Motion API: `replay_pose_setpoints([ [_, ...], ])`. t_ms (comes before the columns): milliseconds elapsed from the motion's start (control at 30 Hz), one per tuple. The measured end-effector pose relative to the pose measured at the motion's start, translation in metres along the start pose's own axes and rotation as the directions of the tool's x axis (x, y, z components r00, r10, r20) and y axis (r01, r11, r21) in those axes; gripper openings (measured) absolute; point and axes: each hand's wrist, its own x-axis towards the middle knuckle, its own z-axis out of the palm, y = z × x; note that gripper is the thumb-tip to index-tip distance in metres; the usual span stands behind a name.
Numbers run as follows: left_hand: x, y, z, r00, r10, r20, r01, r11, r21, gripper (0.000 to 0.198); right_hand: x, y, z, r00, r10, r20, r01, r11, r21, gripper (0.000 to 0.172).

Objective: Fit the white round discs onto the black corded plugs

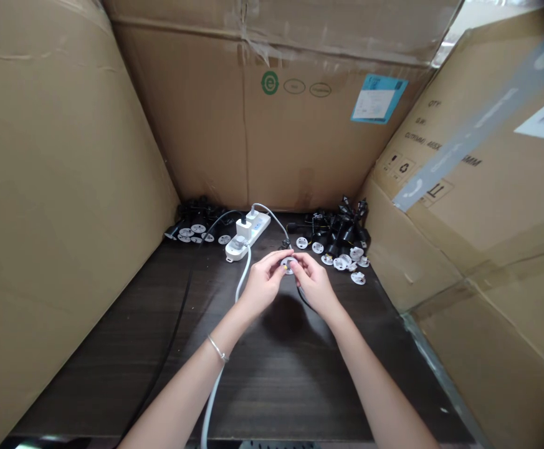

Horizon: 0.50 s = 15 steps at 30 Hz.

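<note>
Pinching a round white disc [288, 270] between them, left hand [263, 278] and right hand [314, 280].

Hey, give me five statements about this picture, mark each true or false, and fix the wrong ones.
1. The left hand and right hand hold a white disc between them. True.
2. A bracelet is on the right arm. False: it is on the left arm.
3. The power strip has no plugs in it. False: plugs are in it.
4. A blue-edged label is on the back cardboard. True.
5. Other discs lie only right of the power strip. False: some lie left too.
</note>
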Motion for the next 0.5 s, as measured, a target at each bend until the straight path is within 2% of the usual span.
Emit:
replay_pose_setpoints([
  [233, -0.0023, 0.0048, 0.0037, 0.991, 0.116, -0.064, -0.107, 0.986, 0.124, 0.03, -0.005, -0.0077, 0.0021, 0.99, -0.132, -0.048, 0.122, 0.979, -0.162, 0.02],
  [500, -0.001, 0.0059, 0.002, 0.993, 0.114, -0.037, -0.108, 0.983, 0.147, 0.03, -0.0042, -0.0059, 0.0067, 0.974, -0.166, -0.155, 0.131, 0.968, -0.212, 0.02],
])
